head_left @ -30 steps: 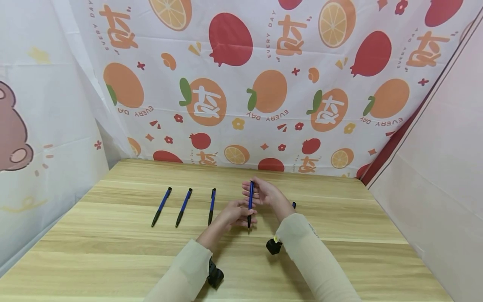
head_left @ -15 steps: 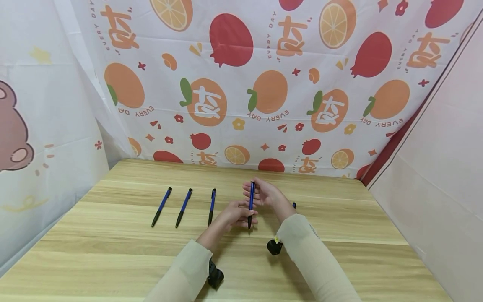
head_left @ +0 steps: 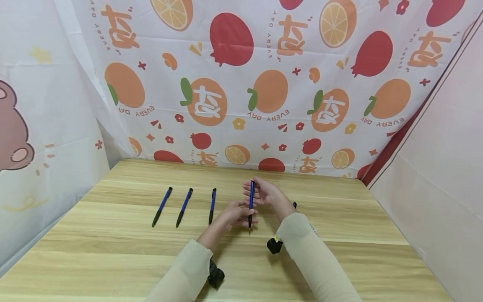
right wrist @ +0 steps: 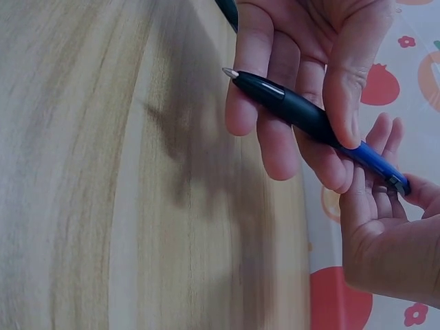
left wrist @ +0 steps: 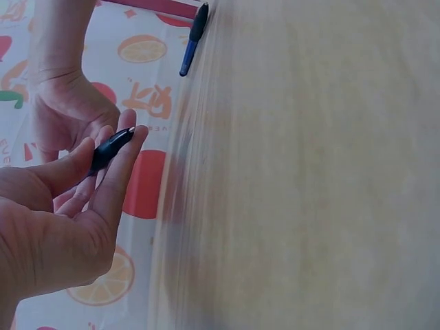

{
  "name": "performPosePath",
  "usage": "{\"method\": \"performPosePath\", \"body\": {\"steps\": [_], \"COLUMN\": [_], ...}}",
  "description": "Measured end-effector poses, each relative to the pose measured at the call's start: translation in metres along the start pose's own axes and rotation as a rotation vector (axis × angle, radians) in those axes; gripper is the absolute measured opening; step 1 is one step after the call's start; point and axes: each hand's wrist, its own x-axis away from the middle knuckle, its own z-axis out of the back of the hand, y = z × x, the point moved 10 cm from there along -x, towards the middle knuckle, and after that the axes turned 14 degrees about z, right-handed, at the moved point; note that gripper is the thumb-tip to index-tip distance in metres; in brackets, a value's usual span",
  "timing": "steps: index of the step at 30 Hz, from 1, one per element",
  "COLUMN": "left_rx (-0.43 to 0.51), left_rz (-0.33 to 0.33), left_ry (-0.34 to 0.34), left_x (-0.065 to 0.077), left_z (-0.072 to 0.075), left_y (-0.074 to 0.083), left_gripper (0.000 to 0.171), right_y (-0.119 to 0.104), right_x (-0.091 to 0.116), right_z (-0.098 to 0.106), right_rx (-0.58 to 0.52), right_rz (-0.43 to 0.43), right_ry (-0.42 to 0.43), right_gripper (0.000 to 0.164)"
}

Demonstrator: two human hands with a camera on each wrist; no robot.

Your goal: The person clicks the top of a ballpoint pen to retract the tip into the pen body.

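Observation:
Both hands hold one blue-and-black ballpoint pen (head_left: 251, 197) above the table, its tip pointing down toward the person in the head view. My left hand (head_left: 235, 214) pinches the dark grip between thumb and fingers. At the far end, my right hand (head_left: 266, 193) has its thumb on the top of the pen, with the other fingers extended behind the barrel. The right wrist view shows the metal writing tip (right wrist: 230, 72) sticking out and the clip end (right wrist: 397, 182) by the right thumb. In the left wrist view, the dark grip (left wrist: 110, 150) lies between left thumb and fingers.
Left of the hands, three similar pens (head_left: 162, 206) (head_left: 184, 207) (head_left: 212, 206) lie side by side on the wooden table (head_left: 113, 251). Another pen (head_left: 294, 204) is mostly hidden behind the right forearm. A fruit-print cloth (head_left: 234, 96) hangs at the back edge.

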Motion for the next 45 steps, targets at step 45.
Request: {"method": "performPosePath", "body": {"steps": [45], "left_rx": [0.112], "left_rz": [-0.019], "left_ry": [0.094], "left_x": [-0.003], "left_z": [0.010], "left_y": [-0.002], "left_gripper": [0.031], "right_y": [0.000], "right_x": [-0.001], "right_z": [-0.013], "right_rx": [-0.051], "right_rz": [0.052], "right_ry": [-0.076], "right_gripper": [0.052]}}
